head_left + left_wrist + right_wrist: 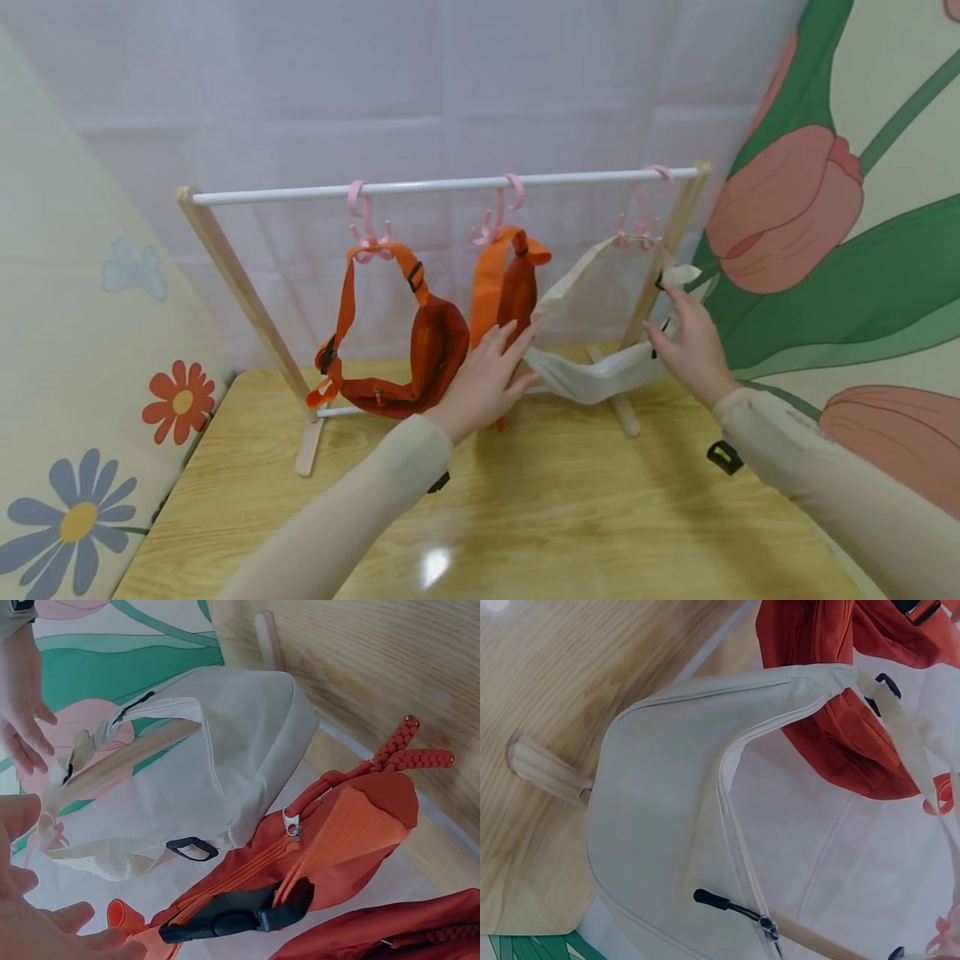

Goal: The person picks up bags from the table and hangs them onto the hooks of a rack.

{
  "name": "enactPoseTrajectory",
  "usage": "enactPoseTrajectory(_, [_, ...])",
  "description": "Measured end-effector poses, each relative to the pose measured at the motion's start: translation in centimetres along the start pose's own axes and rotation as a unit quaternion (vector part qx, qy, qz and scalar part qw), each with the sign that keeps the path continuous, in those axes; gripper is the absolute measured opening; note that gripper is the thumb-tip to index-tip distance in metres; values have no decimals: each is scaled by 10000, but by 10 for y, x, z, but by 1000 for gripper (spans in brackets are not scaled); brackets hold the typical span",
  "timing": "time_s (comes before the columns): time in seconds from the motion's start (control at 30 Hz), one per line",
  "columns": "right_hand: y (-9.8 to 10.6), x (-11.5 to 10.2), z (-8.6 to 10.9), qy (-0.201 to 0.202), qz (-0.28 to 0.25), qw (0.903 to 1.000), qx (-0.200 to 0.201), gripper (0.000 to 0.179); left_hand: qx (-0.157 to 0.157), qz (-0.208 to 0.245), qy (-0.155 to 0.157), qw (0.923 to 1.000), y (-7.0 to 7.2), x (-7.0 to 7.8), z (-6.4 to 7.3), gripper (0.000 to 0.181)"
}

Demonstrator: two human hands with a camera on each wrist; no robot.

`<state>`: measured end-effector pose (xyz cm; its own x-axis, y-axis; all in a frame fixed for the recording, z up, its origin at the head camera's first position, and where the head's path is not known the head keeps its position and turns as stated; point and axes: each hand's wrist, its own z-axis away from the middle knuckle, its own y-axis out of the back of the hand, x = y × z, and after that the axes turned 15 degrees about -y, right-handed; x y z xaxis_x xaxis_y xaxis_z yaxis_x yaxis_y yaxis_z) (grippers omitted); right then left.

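Observation:
A white waist bag (600, 375) hangs by its strap from the right pink hook (639, 229). My right hand (693, 346) is beside the right end of this bag, thumb and fingers apart; in the left wrist view the same hand (22, 705) has loosely extended fingers with nothing in them. My left hand (487, 379) reaches in front of the middle orange waist bag (491, 287), its fingers spread and relaxed. The left wrist view shows that bag's black buckle (240, 911) near the left fingertips. A zipper pull (712, 899) shows on the white bag.
Another orange-red waist bag (442, 342) hangs from the left pink hook (367, 225). The hooks sit on the white rail (435, 187) of a wooden-legged rack standing on a wood-grain table (585, 508). A pale cloth (315, 92) is behind; painted flower panels flank both sides.

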<state>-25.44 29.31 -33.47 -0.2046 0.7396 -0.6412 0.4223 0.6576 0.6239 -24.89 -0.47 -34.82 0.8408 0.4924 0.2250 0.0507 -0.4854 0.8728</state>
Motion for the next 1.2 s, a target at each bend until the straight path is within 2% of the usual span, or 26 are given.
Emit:
enactPoseTrajectory(0.2, [1,10,-11,-557,-44,9983,-132,65,109,-152,-150,9997,-1,0,8,65])
enactPoseTrajectory(0.37, [4,21,-19,-1220,-195,9918,-322,71,153,10,-132,9998,-2,1,13,65])
enactPoseTrajectory(0.53, [6,35,-24,-1707,-231,9840,-460,75,159,154,-112,9997,-4,1,19,64])
enactPoseTrajectory(0.93, [1,59,-33,-2056,-209,9747,-850,82,261,319,-55,9991,-5,0,31,63])
enactPoseTrajectory(1.03, [-1,64,-36,-2192,-352,9701,-981,83,211,330,34,9992,-7,-1,35,64])
enactPoseTrajectory(1.2, [-4,70,-38,-2410,-511,9639,-1009,79,309,390,68,9987,-7,0,40,64])
